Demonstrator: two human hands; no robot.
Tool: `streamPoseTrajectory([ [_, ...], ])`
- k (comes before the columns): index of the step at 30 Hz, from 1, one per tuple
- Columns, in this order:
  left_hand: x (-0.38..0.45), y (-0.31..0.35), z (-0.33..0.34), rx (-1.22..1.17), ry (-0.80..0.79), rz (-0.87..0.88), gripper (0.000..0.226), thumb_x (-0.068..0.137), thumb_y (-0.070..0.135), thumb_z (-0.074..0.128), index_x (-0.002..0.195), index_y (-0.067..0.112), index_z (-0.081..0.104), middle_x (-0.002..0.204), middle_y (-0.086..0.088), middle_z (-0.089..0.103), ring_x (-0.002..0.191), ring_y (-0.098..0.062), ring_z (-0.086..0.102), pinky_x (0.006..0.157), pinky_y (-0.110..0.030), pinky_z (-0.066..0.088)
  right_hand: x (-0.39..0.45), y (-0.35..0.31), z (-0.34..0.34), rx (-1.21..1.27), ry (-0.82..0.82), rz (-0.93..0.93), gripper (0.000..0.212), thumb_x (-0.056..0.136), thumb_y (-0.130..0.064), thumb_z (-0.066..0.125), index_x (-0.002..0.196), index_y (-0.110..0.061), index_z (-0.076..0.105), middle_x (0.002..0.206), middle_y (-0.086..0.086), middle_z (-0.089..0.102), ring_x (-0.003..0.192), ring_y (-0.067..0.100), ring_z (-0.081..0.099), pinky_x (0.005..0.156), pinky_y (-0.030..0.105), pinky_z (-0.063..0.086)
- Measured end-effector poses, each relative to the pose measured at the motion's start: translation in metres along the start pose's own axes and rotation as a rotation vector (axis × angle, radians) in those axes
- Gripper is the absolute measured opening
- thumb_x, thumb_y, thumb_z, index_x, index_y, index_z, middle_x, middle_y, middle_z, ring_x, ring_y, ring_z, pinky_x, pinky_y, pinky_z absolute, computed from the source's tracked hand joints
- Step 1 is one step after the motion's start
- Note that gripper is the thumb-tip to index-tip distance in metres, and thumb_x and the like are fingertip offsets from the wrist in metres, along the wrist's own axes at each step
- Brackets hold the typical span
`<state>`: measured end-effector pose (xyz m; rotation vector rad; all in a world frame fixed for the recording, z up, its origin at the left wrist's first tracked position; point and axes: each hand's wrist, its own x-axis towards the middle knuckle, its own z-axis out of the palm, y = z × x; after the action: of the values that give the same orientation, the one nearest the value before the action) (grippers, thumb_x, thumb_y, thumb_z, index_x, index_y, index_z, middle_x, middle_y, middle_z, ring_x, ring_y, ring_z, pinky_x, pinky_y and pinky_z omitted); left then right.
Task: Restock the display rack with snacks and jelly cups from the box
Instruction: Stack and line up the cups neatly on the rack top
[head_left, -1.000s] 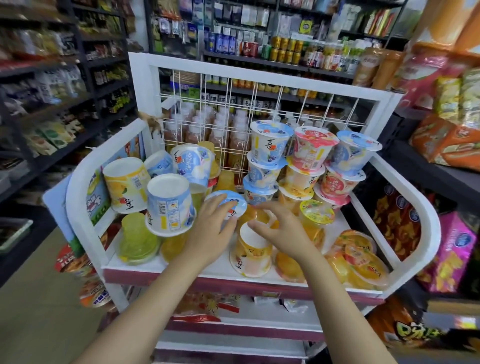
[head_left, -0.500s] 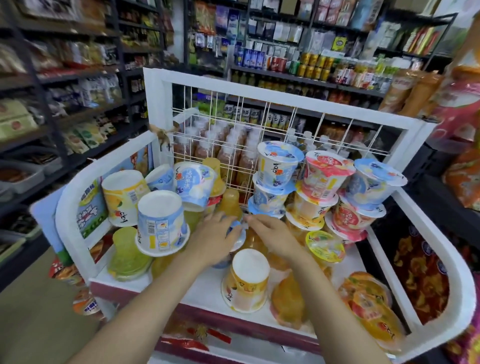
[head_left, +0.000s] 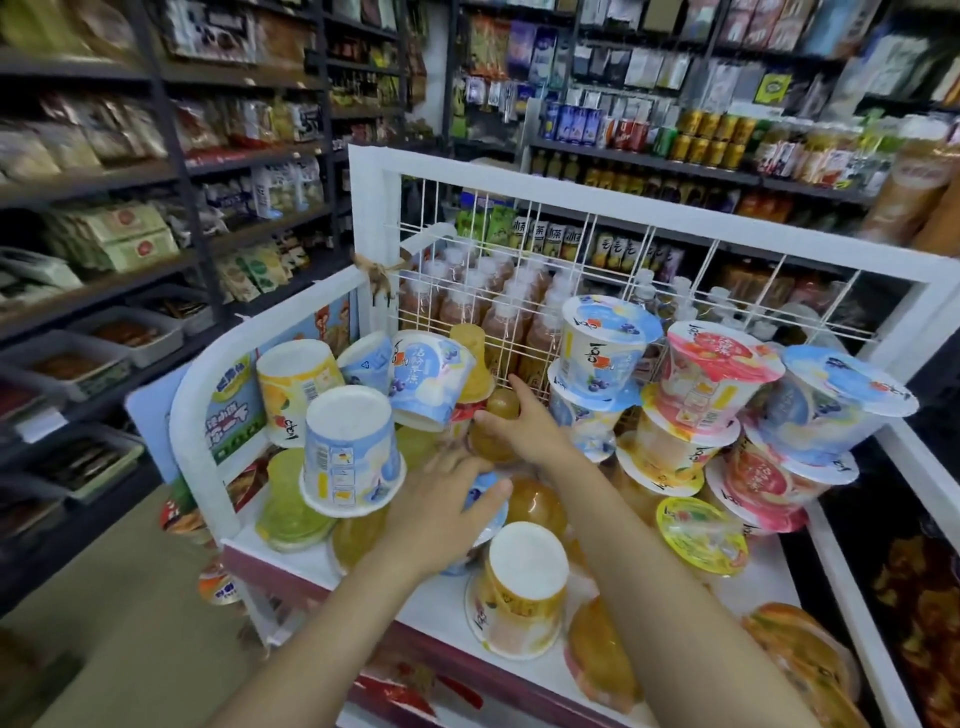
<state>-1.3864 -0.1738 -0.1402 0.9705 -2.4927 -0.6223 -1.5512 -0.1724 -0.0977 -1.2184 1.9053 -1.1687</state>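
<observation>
Reaching deeper into the white display rack (head_left: 291, 312), the right hand (head_left: 524, 431) now curls its fingers around a clear amber jelly cup (head_left: 493, 426) near the wire grid at the back; half a second ago it hovered lower, over the middle of the shelf. The left hand (head_left: 441, 514) lies spread, fingers relaxed, over a blue-lidded cup (head_left: 491, 501) lying on the shelf, much as before. A yellow upturned cup (head_left: 522, 587) stands near the front edge, and a blue upturned cup (head_left: 348, 447) leans to the left. Stacked blue and pink cups (head_left: 706, 395) fill the right side. Store shelves (head_left: 156, 171) surround the rack, nearer than earlier.
</observation>
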Motion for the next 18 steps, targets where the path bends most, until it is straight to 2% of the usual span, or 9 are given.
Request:
streamPoseTrajectory([
  [2, 0.001, -0.002, 0.0, -0.028, 0.013, -0.007, 0.08, 0.082, 0.075, 0.014, 0.124, 0.026, 0.062, 0.126, 0.006, 0.057, 0.122, -0.014, 0.048, 0.1, -0.035, 0.04, 0.005, 0.001, 0.006, 0.019, 0.057, -0.005, 0.068, 0.089, -0.017, 0.072, 0.147, -0.008, 0.038, 0.115, -0.005, 0.054, 0.107, 0.011, 0.051, 0.084, 0.016, 0.044],
  [5, 0.0, -0.002, 0.0, -0.032, 0.005, -0.008, 0.081, 0.083, 0.074, 0.013, 0.125, 0.026, 0.062, 0.127, 0.008, 0.057, 0.124, -0.013, 0.046, 0.101, -0.036, 0.039, 0.009, 0.004, 0.012, -0.011, 0.116, 0.028, 0.053, 0.083, -0.01, 0.076, 0.13, -0.004, 0.054, 0.098, 0.003, 0.065, 0.083, 0.02, 0.061, 0.078, 0.04, 0.054],
  [7, 0.0, -0.002, 0.0, -0.028, 0.005, -0.017, 0.082, 0.082, 0.075, 0.012, 0.126, 0.027, 0.062, 0.129, 0.008, 0.056, 0.126, -0.012, 0.045, 0.102, -0.035, 0.038, 0.01, 0.004, 0.014, -0.029, 0.114, 0.042, 0.038, 0.082, -0.002, 0.074, 0.117, -0.001, 0.06, 0.076, 0.006, 0.063, 0.06, 0.024, 0.058, 0.064, 0.042, 0.054],
  [8, 0.0, -0.002, 0.0, -0.028, 0.002, -0.023, 0.083, 0.082, 0.075, 0.011, 0.127, 0.027, 0.061, 0.13, 0.009, 0.056, 0.127, -0.012, 0.044, 0.103, -0.034, 0.037, 0.009, 0.005, 0.013, -0.041, 0.111, 0.047, 0.035, 0.081, -0.002, 0.074, 0.114, -0.004, 0.061, 0.072, 0.006, 0.062, 0.055, 0.024, 0.057, 0.059, 0.041, 0.053],
  [12, -0.001, -0.002, -0.001, -0.033, -0.003, -0.015, 0.082, 0.082, 0.075, 0.01, 0.127, 0.028, 0.061, 0.13, 0.01, 0.054, 0.126, -0.011, 0.044, 0.103, -0.034, 0.037, 0.005, 0.009, 0.01, -0.051, 0.111, 0.041, 0.036, 0.079, -0.009, 0.08, 0.111, -0.01, 0.062, 0.078, 0.005, 0.064, 0.043, 0.015, 0.058, 0.044, 0.028, 0.05],
  [14, -0.002, -0.002, -0.001, -0.046, 0.0, -0.007, 0.08, 0.083, 0.074, 0.011, 0.125, 0.029, 0.062, 0.129, 0.01, 0.055, 0.125, -0.011, 0.044, 0.102, -0.035, 0.037, 0.002, 0.011, 0.008, -0.069, 0.121, 0.005, 0.037, 0.08, -0.012, 0.08, 0.113, -0.009, 0.064, 0.092, 0.008, 0.066, 0.04, 0.011, 0.057, 0.043, 0.025, 0.049],
  [16, -0.002, -0.002, -0.001, -0.047, 0.004, 0.003, 0.08, 0.083, 0.074, 0.01, 0.123, 0.029, 0.062, 0.128, 0.009, 0.055, 0.123, -0.012, 0.045, 0.101, -0.033, 0.037, -0.004, 0.009, 0.004, -0.096, 0.152, -0.066, 0.04, 0.079, -0.014, 0.082, 0.115, -0.01, 0.065, 0.107, 0.006, 0.061, 0.043, 0.012, 0.059, 0.044, 0.023, 0.049],
  [18, -0.002, -0.003, 0.0, -0.033, 0.018, 0.012, 0.08, 0.084, 0.074, 0.009, 0.121, 0.028, 0.062, 0.124, 0.008, 0.056, 0.12, -0.013, 0.046, 0.098, -0.031, 0.037, -0.012, 0.006, 0.0, -0.101, 0.17, -0.136, 0.042, 0.077, -0.013, 0.084, 0.116, -0.012, 0.066, 0.11, 0.004, 0.056, 0.051, 0.017, 0.061, 0.045, 0.022, 0.049],
])
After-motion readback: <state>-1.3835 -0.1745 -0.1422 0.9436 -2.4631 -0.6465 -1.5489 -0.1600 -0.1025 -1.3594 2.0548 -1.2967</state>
